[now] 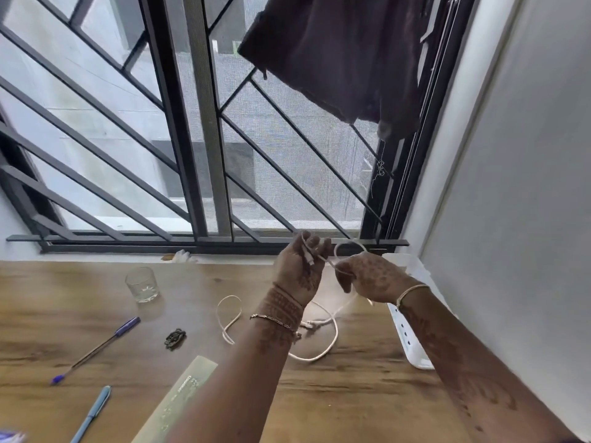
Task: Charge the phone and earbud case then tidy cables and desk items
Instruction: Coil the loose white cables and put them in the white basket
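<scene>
Both hands are raised above the wooden surface (351,394), close to the window sill. The left hand (302,266) has its fingers curled round one end of a white cable (319,356), and the right hand (371,279) pinches the same cable just beside it, with a small loop arching between them. The rest of the cable hangs down and lies in loose curves on the surface under the left wrist. I cannot tell whether it is one length or two.

A white power strip (406,334) lies along the wall, partly hidden by the right forearm. On the left side of the surface are one clear glass tumbler (142,284), two pens, one purple (96,350) and one light blue (92,414), one dark hair clip (175,338), and one pale green ruler (179,398) that runs under the left forearm. A dark cloth (339,55) hangs in front of the window grille (128,123).
</scene>
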`<state>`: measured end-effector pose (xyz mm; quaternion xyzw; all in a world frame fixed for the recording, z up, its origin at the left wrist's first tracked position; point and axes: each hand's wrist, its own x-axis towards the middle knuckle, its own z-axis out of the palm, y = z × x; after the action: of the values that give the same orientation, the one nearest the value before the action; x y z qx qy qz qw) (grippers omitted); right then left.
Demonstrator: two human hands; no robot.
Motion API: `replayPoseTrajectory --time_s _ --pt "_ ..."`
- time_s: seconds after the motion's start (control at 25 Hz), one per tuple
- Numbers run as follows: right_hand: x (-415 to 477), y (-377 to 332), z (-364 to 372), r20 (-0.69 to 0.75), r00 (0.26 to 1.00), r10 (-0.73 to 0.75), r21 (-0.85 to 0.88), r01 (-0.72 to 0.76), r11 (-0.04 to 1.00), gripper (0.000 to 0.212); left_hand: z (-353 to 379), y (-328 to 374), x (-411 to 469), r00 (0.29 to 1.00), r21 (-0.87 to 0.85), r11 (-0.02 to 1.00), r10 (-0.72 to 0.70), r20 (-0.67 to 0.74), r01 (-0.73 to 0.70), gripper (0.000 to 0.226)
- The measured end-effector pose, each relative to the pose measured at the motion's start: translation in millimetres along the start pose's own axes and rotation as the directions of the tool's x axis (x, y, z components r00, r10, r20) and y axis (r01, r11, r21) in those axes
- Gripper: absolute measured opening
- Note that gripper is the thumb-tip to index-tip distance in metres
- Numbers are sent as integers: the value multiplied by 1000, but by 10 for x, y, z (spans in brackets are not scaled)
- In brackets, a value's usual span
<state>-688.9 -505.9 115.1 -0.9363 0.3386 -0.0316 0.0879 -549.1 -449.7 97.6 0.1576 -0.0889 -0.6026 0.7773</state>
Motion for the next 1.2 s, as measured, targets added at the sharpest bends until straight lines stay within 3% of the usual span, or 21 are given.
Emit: replayPoseTrajectory --time_s 0.16,0.28,0.32,0.4,0.52,0.56,0.6,0.76,0.84,0.92,1.04,1.12,1.2 --pt "-27 -6 -17 104 995 5 35 -9 999 36 90 -80 188 993 40 994 105 -48 -103 30" --pt "-20 -54 -106 129 992 1 10 -2 1000 20 99 -174 240 972 323 918 232 40 -232 29" --pt "-30 -71 -148 99 995 -4 14 2 1000 15 54 -197 255 956 483 828 282 84 -287 30" --pt "-39 -70 -228 3 1000 -15 76 15 997 12 -100 -217 286 923 770 533 334 190 -351 30" --pt "-18 -43 -347 -111 992 -56 128 70 989 14 -244 -202 244 903 937 27 278 328 -349 27" --pt "-1 -31 -377 -137 988 -75 132 94 987 13 -254 -191 215 917 947 -64 237 322 -316 29" --pt "23 -9 -399 -165 981 -101 130 123 984 13 -263 -182 192 931 951 -79 198 307 -297 30" --pt "112 145 -466 -257 950 -175 122 211 970 12 -347 -53 145 963 973 -4 139 230 -232 48" --pt "157 216 -479 -284 945 -160 137 205 969 12 -329 -12 96 981 972 150 93 168 -180 51" --pt "186 251 -504 -272 953 -132 210 192 959 9 -262 16 32 995 914 394 23 96 -97 49" --pt "191 302 -537 -172 983 -61 581 151 799 12 -177 75 -33 997 667 744 -79 22 44 48" --pt "217 328 -484 -121 991 -51 694 121 710 13 -139 82 -42 991 498 861 -129 17 103 51" --pt "271 326 -375 -110 993 -42 640 104 761 9 -96 58 -38 988 370 919 -152 14 136 48"
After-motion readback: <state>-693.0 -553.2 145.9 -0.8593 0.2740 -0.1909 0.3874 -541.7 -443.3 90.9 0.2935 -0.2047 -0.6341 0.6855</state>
